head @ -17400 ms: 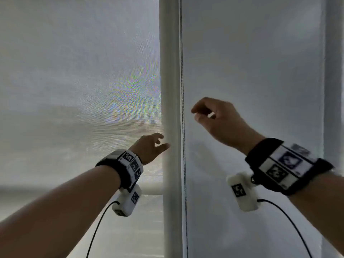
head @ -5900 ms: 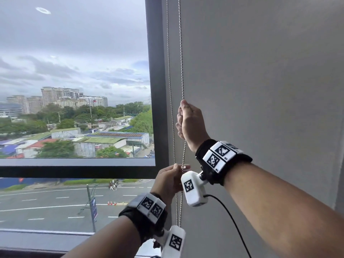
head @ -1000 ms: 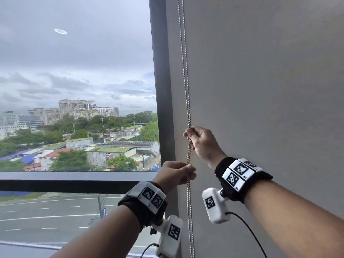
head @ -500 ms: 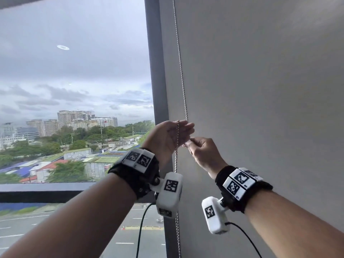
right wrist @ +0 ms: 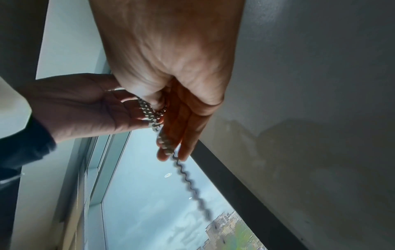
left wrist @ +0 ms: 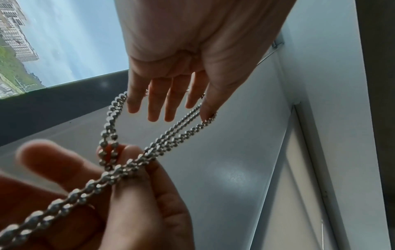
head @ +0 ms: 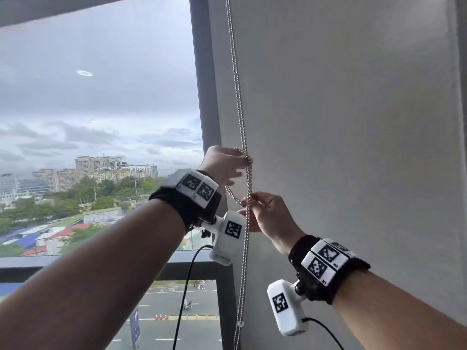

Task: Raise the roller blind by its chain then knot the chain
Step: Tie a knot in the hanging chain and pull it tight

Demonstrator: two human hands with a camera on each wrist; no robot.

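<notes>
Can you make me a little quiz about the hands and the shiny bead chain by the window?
1. True or false: the right hand pinches the chain.
2. Where is the chain looped? A) around the left hand's fingers B) around a hook C) around the window frame
3. Fill in: through the glass you see buildings, trees and a ____.

Key:
1. True. It pinches both strands below the left hand.
2. A. The loop runs behind the spread fingers.
3. Road, with a grey cloudy sky above.
</notes>
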